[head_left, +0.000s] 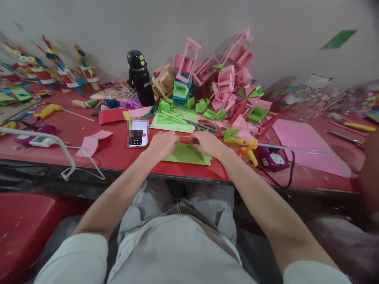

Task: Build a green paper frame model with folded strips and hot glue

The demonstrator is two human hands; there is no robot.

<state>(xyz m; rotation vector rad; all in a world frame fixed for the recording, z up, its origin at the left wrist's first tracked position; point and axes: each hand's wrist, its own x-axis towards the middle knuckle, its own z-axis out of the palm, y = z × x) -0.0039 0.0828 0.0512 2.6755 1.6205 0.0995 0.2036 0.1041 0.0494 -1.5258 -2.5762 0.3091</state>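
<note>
A green sheet (189,155) lies near the front edge of the red table, with both hands at its far edge. My left hand (165,144) has its fingers curled on the sheet's upper left part. Across from it, my right hand (207,142) pinches the upper right part. A narrow strip along the far edge runs between the two hands; whether it is a fold cannot be made out. Behind the hands lie a stack of pale green sheets (168,124) and dark-handled scissors (207,127). A phone (137,133) lies left of my left hand.
A yellow glue gun (247,149) lies right of my right hand, beside a purple box (271,158). Pink and green paper pieces (226,81) pile up at the back, near a black bottle (142,83). A pink sheet (308,146) lies at right, near another person's arm (370,169).
</note>
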